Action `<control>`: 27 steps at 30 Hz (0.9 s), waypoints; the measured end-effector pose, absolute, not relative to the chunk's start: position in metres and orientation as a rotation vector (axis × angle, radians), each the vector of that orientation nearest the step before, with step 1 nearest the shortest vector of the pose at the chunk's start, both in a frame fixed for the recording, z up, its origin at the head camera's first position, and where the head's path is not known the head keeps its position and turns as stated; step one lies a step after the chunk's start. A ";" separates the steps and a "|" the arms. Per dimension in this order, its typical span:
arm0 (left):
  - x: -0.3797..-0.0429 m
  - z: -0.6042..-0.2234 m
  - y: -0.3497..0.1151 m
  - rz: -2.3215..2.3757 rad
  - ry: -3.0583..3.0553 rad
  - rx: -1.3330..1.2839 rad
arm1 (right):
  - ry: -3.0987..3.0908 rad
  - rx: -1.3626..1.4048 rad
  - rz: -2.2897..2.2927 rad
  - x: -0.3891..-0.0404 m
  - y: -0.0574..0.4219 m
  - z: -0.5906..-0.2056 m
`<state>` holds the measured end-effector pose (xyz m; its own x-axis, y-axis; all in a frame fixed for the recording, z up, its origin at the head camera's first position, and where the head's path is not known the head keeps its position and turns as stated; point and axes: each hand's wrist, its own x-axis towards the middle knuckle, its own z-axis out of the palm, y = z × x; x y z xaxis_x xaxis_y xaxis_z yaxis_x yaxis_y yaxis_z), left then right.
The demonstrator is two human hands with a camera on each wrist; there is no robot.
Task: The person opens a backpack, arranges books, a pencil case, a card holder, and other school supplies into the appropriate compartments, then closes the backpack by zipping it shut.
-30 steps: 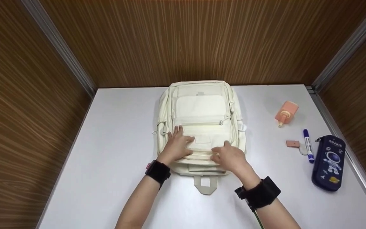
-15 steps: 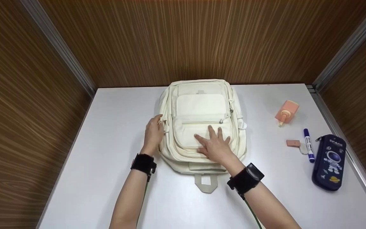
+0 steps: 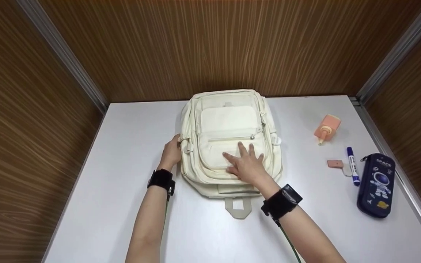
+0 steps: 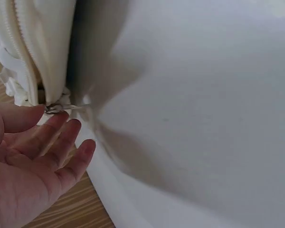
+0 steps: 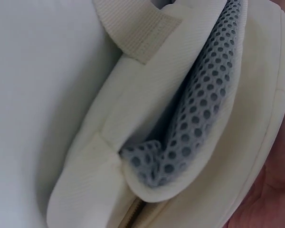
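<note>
A cream backpack [image 3: 230,120] lies on the white table with its grab handle [image 3: 239,212] toward the person. At its left side is my left hand [image 3: 170,155], its fingertips partly hidden behind the bag. In the left wrist view, thumb and index finger pinch a metal zipper pull [image 4: 57,109] at the end of a side zipper [image 4: 21,42], while the other fingers stay loose. My right hand [image 3: 249,168] rests with spread fingers on the lower front pocket. Grey mesh [image 5: 199,104] shows in a gap near the handle in the right wrist view.
On the right of the table [image 3: 122,146] lie a pink pump bottle [image 3: 328,127], a small pink and white object [image 3: 335,164], a blue-capped marker [image 3: 353,166] and a navy astronaut pencil case [image 3: 376,185]. Wood-grain panels [image 3: 225,47] stand around the back and sides.
My left hand has gone from the bag's front to its left side and now pinches the zipper pull. My right hand has shifted left and spread flat on the front pocket.
</note>
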<state>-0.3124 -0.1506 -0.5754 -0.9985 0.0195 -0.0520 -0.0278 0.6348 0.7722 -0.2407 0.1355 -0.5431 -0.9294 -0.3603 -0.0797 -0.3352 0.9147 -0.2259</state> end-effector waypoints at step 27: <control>-0.279 -0.573 -0.152 0.888 2.999 0.029 | 3.057 -0.503 -0.296 -0.239 0.132 -0.552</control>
<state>-0.2791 -0.1517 -0.5735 -0.9997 0.0216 -0.0080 0.0137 0.8388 0.5443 -0.2386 0.1320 -0.5522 -0.9473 -0.3202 0.0021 -0.3147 0.9296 -0.1918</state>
